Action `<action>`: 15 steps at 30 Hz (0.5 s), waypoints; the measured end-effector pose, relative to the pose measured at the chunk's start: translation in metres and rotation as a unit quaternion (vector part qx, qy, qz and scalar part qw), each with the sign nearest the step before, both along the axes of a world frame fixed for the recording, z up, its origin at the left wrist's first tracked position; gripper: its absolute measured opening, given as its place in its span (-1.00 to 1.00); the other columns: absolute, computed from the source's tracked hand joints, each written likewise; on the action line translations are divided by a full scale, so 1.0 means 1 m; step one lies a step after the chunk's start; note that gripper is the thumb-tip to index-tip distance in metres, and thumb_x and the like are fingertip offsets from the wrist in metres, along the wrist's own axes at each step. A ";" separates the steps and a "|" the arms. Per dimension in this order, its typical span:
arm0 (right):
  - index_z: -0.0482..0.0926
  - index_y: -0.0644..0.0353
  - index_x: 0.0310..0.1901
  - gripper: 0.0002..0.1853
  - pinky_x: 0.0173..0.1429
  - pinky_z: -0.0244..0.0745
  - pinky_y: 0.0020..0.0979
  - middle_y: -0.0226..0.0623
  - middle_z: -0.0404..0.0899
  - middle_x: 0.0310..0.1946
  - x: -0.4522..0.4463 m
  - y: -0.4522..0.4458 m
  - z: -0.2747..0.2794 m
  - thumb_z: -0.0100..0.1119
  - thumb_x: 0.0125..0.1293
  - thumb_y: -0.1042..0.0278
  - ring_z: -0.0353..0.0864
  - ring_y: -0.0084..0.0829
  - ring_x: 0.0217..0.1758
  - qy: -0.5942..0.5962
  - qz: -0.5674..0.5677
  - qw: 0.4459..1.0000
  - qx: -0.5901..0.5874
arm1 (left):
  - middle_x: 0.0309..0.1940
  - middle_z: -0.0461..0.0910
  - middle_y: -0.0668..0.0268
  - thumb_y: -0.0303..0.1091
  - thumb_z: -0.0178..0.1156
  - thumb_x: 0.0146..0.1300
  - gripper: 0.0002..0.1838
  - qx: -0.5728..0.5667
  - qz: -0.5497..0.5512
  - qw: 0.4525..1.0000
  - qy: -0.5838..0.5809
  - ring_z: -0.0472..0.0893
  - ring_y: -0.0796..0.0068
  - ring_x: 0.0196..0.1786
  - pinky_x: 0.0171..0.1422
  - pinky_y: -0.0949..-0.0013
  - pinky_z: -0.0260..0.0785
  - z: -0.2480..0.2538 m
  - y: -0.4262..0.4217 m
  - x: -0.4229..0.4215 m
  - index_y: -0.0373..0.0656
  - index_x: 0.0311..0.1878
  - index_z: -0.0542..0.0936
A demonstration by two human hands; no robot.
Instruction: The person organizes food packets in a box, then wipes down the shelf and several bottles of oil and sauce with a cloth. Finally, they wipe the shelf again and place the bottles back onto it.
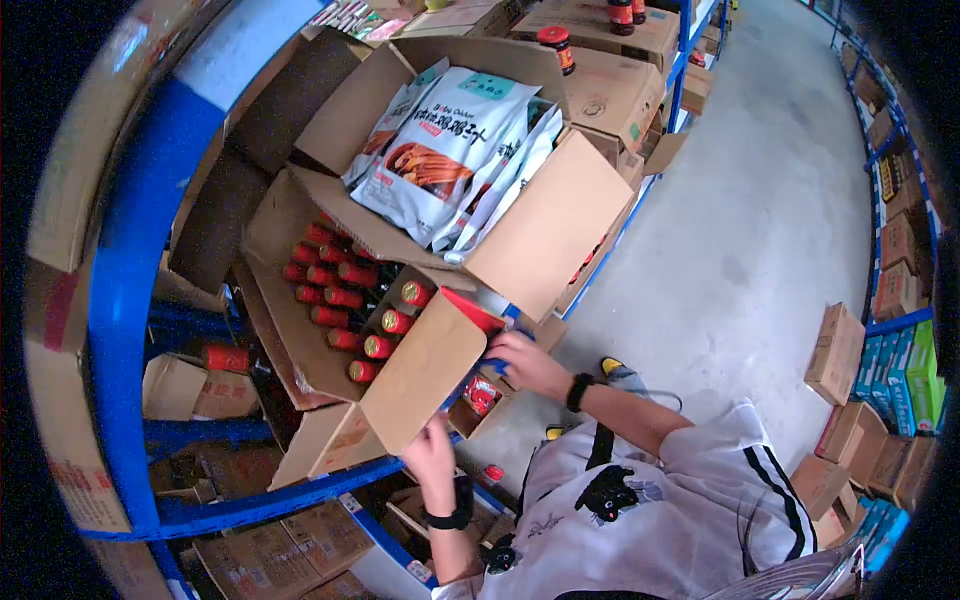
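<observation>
My left hand (430,460) is closed at the lower corner of a cardboard flap (425,375) on an open carton. Inside this carton, several bottles with red caps (345,297) stand in rows, some with gold tops. Near the flap's right end, my right hand (525,362) has its fingers curled beside something blue; whether it is held or part of the shelf edge I cannot make out. A red piece (472,310) shows just above that hand. Above the bottles rests another open carton (550,235), holding white snack pouches (440,145) with Chinese lettering.
A blue shelf post (140,270) rises at the left, joined to a blue rail (260,510). Red-lidded jars (556,48) stand on cartons at the back. Cartons lie on the lower shelf. A grey floor aisle (740,200) runs along the right, with more stocked shelves beyond.
</observation>
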State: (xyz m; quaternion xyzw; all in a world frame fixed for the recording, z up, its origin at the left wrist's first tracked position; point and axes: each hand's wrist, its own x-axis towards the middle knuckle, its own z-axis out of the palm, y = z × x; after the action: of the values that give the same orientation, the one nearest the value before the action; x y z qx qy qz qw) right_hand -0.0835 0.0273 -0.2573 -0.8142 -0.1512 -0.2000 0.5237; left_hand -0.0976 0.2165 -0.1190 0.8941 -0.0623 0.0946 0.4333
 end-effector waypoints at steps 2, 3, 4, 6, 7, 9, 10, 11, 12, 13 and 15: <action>0.44 0.22 -0.14 -0.57 0.13 0.32 -0.26 -0.12 0.39 -0.13 -0.022 -0.021 -0.013 0.01 -0.15 0.72 0.38 -0.09 0.02 0.087 -0.134 0.983 0.091 | -0.54 0.57 0.16 -0.38 0.07 0.20 -0.80 0.048 -0.081 0.995 -0.023 0.56 0.35 -0.48 -0.33 0.35 0.38 -0.012 -0.022 0.004 -0.30 -0.41 0.59; 0.44 0.23 -0.14 -0.55 0.10 0.34 -0.26 -0.12 0.38 -0.13 -0.031 -0.035 -0.006 0.00 -0.18 0.73 0.38 -0.07 0.00 0.094 -0.180 0.975 0.090 | -0.54 0.56 0.13 -0.34 0.10 0.21 -0.80 0.035 -0.079 0.996 0.027 0.56 0.33 -0.47 -0.30 0.36 0.37 -0.013 -0.039 0.001 -0.27 -0.38 0.59; 0.44 0.24 -0.13 -0.52 0.08 0.34 -0.27 -0.11 0.38 -0.15 -0.035 -0.047 -0.004 -0.03 -0.21 0.76 0.38 -0.05 -0.01 0.104 -0.207 0.968 0.098 | -0.49 0.57 0.11 -0.31 0.10 0.22 -0.81 0.094 -0.133 0.986 0.039 0.57 0.26 -0.41 -0.28 0.33 0.38 -0.011 -0.052 0.002 -0.24 -0.29 0.59; 0.44 0.24 -0.08 -0.47 0.09 0.33 -0.27 -0.10 0.38 -0.16 -0.041 -0.070 0.025 -0.05 -0.22 0.78 0.38 -0.05 -0.02 0.129 -0.260 0.950 0.112 | -0.31 0.58 0.08 -0.29 0.10 0.22 -0.76 0.084 -0.186 0.978 0.048 0.56 0.18 -0.25 -0.12 0.28 0.38 -0.027 -0.078 0.006 -0.18 -0.10 0.55; 0.44 0.24 -0.08 -0.47 0.09 0.33 -0.27 -0.10 0.38 -0.16 -0.039 -0.081 0.034 -0.05 -0.22 0.78 0.38 -0.05 -0.02 0.128 -0.267 0.948 0.113 | -0.31 0.58 0.08 -0.29 0.10 0.22 -0.76 0.085 -0.193 0.976 0.048 0.56 0.18 -0.25 -0.12 0.28 0.38 -0.039 -0.088 0.011 -0.18 -0.10 0.55; 0.48 0.25 -0.10 -0.50 0.11 0.32 -0.26 -0.11 0.42 -0.14 -0.036 -0.101 0.049 -0.06 -0.19 0.78 0.40 -0.09 -0.01 0.054 -0.276 0.954 0.105 | -0.05 0.51 0.11 -0.27 0.12 0.19 -0.64 0.126 -0.281 0.951 0.019 0.49 0.19 -0.01 0.05 0.22 0.31 -0.059 -0.109 0.021 -0.12 0.05 0.47; 0.48 0.25 -0.10 -0.50 0.11 0.32 -0.26 -0.11 0.42 -0.14 -0.040 -0.109 0.058 -0.06 -0.19 0.78 0.40 -0.09 -0.01 0.051 -0.285 0.952 0.102 | -0.05 0.51 0.11 -0.27 0.12 0.19 -0.64 0.123 -0.290 0.949 0.017 0.49 0.19 -0.01 0.05 0.22 0.31 -0.050 -0.121 0.021 -0.12 0.05 0.47; 0.50 0.24 -0.10 -0.50 0.13 0.32 -0.25 -0.12 0.44 -0.10 -0.044 -0.117 0.067 -0.05 -0.18 0.78 0.41 -0.11 0.00 0.007 -0.267 0.961 0.071 | 0.04 0.46 0.16 -0.27 0.13 0.17 -0.60 0.218 -0.351 0.910 -0.015 0.43 0.20 0.08 0.11 0.19 0.27 -0.032 -0.132 0.020 -0.11 0.09 0.45; 0.52 0.23 -0.10 -0.51 0.14 0.31 -0.23 -0.14 0.46 -0.06 -0.047 -0.123 0.075 -0.04 -0.16 0.78 0.41 -0.13 0.01 -0.036 -0.246 0.968 0.039 | 0.12 0.41 0.20 -0.27 0.14 0.15 -0.56 0.310 -0.406 0.858 -0.047 0.37 0.22 0.17 0.17 0.17 0.22 -0.016 -0.143 0.019 -0.10 0.12 0.42; 0.56 0.19 -0.08 -0.51 0.16 0.31 -0.22 -0.17 0.46 0.02 -0.048 -0.125 0.083 -0.01 -0.13 0.76 0.42 -0.16 0.04 -0.071 -0.261 0.963 0.025 | 0.18 0.37 0.29 -0.28 0.16 0.11 -0.53 0.318 -0.420 0.848 -0.052 0.32 0.22 0.23 0.16 0.14 0.23 -0.006 -0.153 0.020 -0.09 0.13 0.43; 0.55 0.17 -0.04 -0.48 0.16 0.31 -0.23 -0.17 0.45 0.04 -0.048 -0.133 0.093 -0.01 -0.12 0.76 0.42 -0.15 0.04 -0.083 -0.245 0.965 0.042 | 0.08 0.45 0.15 -0.34 0.16 0.09 -0.53 0.228 -0.401 0.877 -0.131 0.43 0.12 0.10 0.18 0.08 0.20 0.005 -0.172 0.026 -0.04 0.14 0.44</action>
State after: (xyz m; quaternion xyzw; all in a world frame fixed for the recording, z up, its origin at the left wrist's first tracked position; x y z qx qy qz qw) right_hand -0.1318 -0.1062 -0.1641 -0.7840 0.0183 -0.3954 0.4782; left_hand -0.0716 0.0445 -0.1142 0.8459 -0.4918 0.0117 0.2060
